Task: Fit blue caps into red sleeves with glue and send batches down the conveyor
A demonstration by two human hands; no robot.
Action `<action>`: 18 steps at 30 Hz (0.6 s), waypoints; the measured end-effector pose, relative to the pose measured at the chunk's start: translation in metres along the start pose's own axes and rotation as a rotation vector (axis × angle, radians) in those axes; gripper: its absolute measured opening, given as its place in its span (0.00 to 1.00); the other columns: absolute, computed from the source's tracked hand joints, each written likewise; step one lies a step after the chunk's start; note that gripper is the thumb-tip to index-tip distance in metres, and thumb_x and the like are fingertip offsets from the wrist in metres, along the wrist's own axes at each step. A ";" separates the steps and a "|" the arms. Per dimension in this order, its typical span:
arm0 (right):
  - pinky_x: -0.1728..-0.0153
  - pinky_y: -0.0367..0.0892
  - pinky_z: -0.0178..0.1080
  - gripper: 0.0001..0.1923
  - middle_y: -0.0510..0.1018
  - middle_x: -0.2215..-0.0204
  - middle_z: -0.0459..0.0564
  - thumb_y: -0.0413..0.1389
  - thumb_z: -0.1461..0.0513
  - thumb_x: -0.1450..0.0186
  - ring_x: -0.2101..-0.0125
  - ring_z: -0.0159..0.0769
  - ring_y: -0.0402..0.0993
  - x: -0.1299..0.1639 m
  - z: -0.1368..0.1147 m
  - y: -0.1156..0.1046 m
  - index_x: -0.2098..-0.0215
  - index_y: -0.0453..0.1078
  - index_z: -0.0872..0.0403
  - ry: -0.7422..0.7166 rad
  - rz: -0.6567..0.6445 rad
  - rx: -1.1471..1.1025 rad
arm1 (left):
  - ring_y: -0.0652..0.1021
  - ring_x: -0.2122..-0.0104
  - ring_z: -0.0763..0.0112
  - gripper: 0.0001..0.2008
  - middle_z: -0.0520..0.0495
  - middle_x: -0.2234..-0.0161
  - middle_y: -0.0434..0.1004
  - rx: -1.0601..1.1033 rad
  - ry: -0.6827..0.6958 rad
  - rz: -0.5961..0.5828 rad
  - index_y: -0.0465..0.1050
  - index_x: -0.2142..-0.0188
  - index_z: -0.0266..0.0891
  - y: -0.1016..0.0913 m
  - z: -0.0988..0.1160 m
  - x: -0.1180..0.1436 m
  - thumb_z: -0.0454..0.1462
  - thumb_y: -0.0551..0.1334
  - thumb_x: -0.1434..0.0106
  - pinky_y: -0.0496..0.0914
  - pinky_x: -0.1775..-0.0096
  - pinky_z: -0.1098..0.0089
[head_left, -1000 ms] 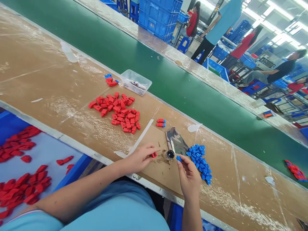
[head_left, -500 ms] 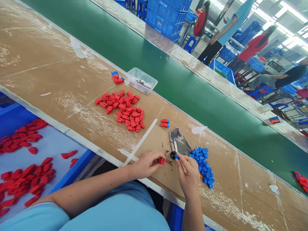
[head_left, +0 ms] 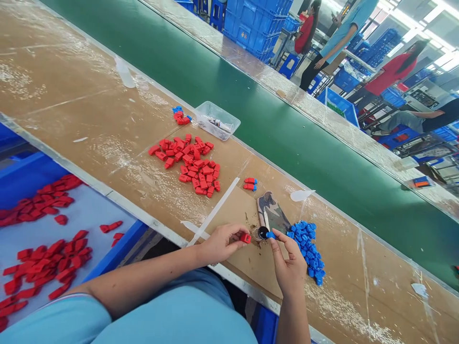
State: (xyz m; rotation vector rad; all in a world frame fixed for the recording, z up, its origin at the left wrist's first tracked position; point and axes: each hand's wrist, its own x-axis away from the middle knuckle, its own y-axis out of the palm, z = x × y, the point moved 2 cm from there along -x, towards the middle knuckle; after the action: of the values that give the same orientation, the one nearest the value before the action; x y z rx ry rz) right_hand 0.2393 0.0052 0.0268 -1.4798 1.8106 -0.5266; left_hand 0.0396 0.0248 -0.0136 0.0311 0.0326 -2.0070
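A long workbench (head_left: 89, 124) with a worn brown top under scuffed clear film runs diagonally past the hand, from its near side away to the far left. Just beyond the hand, a green conveyor belt (head_left: 222, 91) runs alongside the bench, and a second film-covered bench strip (head_left: 251, 62) borders it on the far side. Farther off, up and to the right of the hand, stand stacked blue crates (head_left: 258, 24) and blue stools (head_left: 289, 64), where other people sit or stand. Bright ceiling strip lights (head_left: 435, 12) glare at the far upper right.
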 end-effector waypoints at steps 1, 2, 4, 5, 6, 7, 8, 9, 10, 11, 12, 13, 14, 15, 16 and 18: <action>0.58 0.70 0.43 0.15 0.81 0.61 0.53 0.55 0.52 0.35 0.60 0.41 0.76 0.001 0.000 -0.001 0.58 0.77 0.51 0.034 0.009 -0.024 | 0.76 0.64 0.69 0.07 0.46 0.64 0.75 0.026 -0.016 0.003 0.71 0.61 0.36 0.001 -0.001 0.000 0.30 0.59 0.41 0.73 0.58 0.68; 0.58 0.70 0.44 0.15 0.81 0.61 0.53 0.56 0.52 0.36 0.60 0.41 0.76 0.002 -0.001 -0.002 0.59 0.77 0.52 0.060 0.013 -0.048 | 0.76 0.64 0.70 0.07 0.47 0.64 0.75 0.039 -0.026 0.005 0.70 0.63 0.36 0.002 -0.002 0.000 0.30 0.58 0.41 0.73 0.58 0.68; 0.57 0.70 0.44 0.15 0.81 0.61 0.53 0.57 0.52 0.37 0.60 0.42 0.77 0.005 -0.007 -0.002 0.59 0.77 0.52 0.079 0.001 -0.092 | 0.76 0.64 0.71 0.06 0.48 0.65 0.75 0.046 -0.039 0.011 0.70 0.64 0.36 0.002 -0.003 -0.001 0.28 0.58 0.42 0.73 0.58 0.69; 0.57 0.70 0.44 0.14 0.81 0.61 0.53 0.57 0.52 0.37 0.59 0.42 0.77 0.006 -0.010 -0.002 0.60 0.77 0.52 0.071 -0.012 -0.108 | 0.76 0.64 0.71 0.06 0.48 0.65 0.75 0.049 -0.042 0.012 0.70 0.64 0.36 0.002 -0.003 -0.001 0.28 0.58 0.42 0.73 0.58 0.69; 0.58 0.70 0.44 0.14 0.81 0.62 0.53 0.57 0.53 0.37 0.59 0.42 0.77 0.008 -0.015 0.000 0.60 0.77 0.52 0.050 -0.029 -0.117 | 0.77 0.64 0.71 0.07 0.48 0.65 0.75 0.052 -0.045 0.012 0.70 0.64 0.36 0.002 -0.002 -0.001 0.28 0.59 0.42 0.73 0.57 0.69; 0.58 0.70 0.44 0.13 0.81 0.62 0.52 0.57 0.53 0.36 0.59 0.42 0.77 0.010 -0.019 0.001 0.60 0.77 0.51 0.023 -0.046 -0.117 | 0.77 0.64 0.71 0.07 0.48 0.64 0.75 0.052 -0.046 0.011 0.70 0.64 0.36 0.002 -0.002 0.000 0.28 0.59 0.42 0.74 0.57 0.69; 0.59 0.70 0.44 0.12 0.82 0.63 0.52 0.57 0.54 0.36 0.60 0.42 0.77 0.012 -0.023 0.003 0.59 0.77 0.51 -0.009 -0.061 -0.111 | 0.77 0.64 0.71 0.07 0.48 0.64 0.75 0.045 -0.045 0.011 0.70 0.64 0.36 0.002 -0.002 0.000 0.28 0.59 0.42 0.74 0.58 0.69; 0.59 0.70 0.44 0.12 0.81 0.63 0.52 0.56 0.54 0.35 0.60 0.42 0.77 0.013 -0.026 0.006 0.59 0.77 0.50 -0.039 -0.078 -0.099 | 0.77 0.64 0.70 0.07 0.48 0.64 0.76 0.032 -0.043 0.009 0.70 0.64 0.36 0.001 -0.002 0.000 0.28 0.60 0.42 0.74 0.58 0.69; 0.59 0.70 0.44 0.12 0.81 0.63 0.52 0.56 0.55 0.35 0.60 0.42 0.77 0.015 -0.029 0.009 0.58 0.76 0.50 -0.068 -0.094 -0.082 | 0.77 0.64 0.70 0.06 0.48 0.64 0.76 0.013 -0.039 0.008 0.71 0.63 0.36 0.001 -0.002 0.000 0.28 0.60 0.42 0.74 0.58 0.69; 0.59 0.70 0.44 0.12 0.81 0.63 0.52 0.55 0.55 0.34 0.60 0.41 0.76 0.016 -0.030 0.011 0.57 0.76 0.49 -0.094 -0.105 -0.063 | 0.77 0.64 0.70 0.06 0.48 0.64 0.76 -0.009 -0.032 0.006 0.71 0.63 0.36 0.001 -0.002 0.000 0.29 0.60 0.41 0.74 0.58 0.69; 0.59 0.69 0.44 0.12 0.81 0.63 0.52 0.55 0.55 0.34 0.61 0.41 0.76 0.017 -0.031 0.014 0.57 0.76 0.49 -0.118 -0.111 -0.044 | 0.77 0.64 0.70 0.06 0.48 0.64 0.76 -0.026 -0.023 0.005 0.71 0.63 0.36 0.000 -0.003 0.001 0.29 0.60 0.41 0.74 0.58 0.69; 0.59 0.69 0.44 0.12 0.81 0.63 0.52 0.55 0.55 0.34 0.61 0.41 0.76 0.018 -0.031 0.016 0.56 0.76 0.49 -0.140 -0.112 -0.026 | 0.78 0.63 0.70 0.06 0.48 0.64 0.76 -0.038 -0.011 0.005 0.71 0.62 0.36 0.000 -0.003 0.001 0.29 0.60 0.41 0.74 0.58 0.69; 0.59 0.69 0.43 0.11 0.81 0.63 0.51 0.55 0.56 0.33 0.61 0.41 0.76 0.019 -0.031 0.018 0.56 0.76 0.49 -0.158 -0.111 -0.014 | 0.78 0.63 0.70 0.06 0.47 0.63 0.76 -0.042 0.001 0.003 0.71 0.62 0.36 0.000 -0.004 0.001 0.30 0.60 0.40 0.74 0.58 0.69; 0.60 0.68 0.43 0.11 0.81 0.64 0.51 0.55 0.56 0.33 0.62 0.40 0.76 0.019 -0.031 0.019 0.56 0.76 0.49 -0.172 -0.110 -0.009 | 0.78 0.63 0.69 0.07 0.47 0.63 0.76 -0.043 0.014 0.001 0.71 0.62 0.37 0.000 -0.004 0.002 0.30 0.60 0.40 0.74 0.58 0.69; 0.60 0.68 0.42 0.11 0.81 0.64 0.50 0.55 0.56 0.33 0.62 0.40 0.76 0.019 -0.031 0.020 0.56 0.75 0.48 -0.183 -0.109 -0.010 | 0.78 0.62 0.69 0.07 0.47 0.63 0.77 -0.046 0.028 -0.001 0.71 0.61 0.37 0.000 -0.004 0.002 0.29 0.60 0.40 0.74 0.58 0.69; 0.60 0.68 0.42 0.10 0.81 0.64 0.49 0.55 0.57 0.33 0.62 0.39 0.77 0.019 -0.032 0.021 0.56 0.75 0.48 -0.191 -0.109 -0.020 | 0.77 0.62 0.68 0.08 0.47 0.63 0.77 -0.082 0.061 -0.001 0.72 0.61 0.37 -0.001 -0.003 0.002 0.29 0.60 0.40 0.73 0.58 0.69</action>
State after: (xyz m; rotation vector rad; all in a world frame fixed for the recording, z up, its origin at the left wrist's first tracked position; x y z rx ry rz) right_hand 0.2006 -0.0120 0.0275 -1.5929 1.5982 -0.4055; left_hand 0.0381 0.0230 -0.0170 0.0398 0.1537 -2.0033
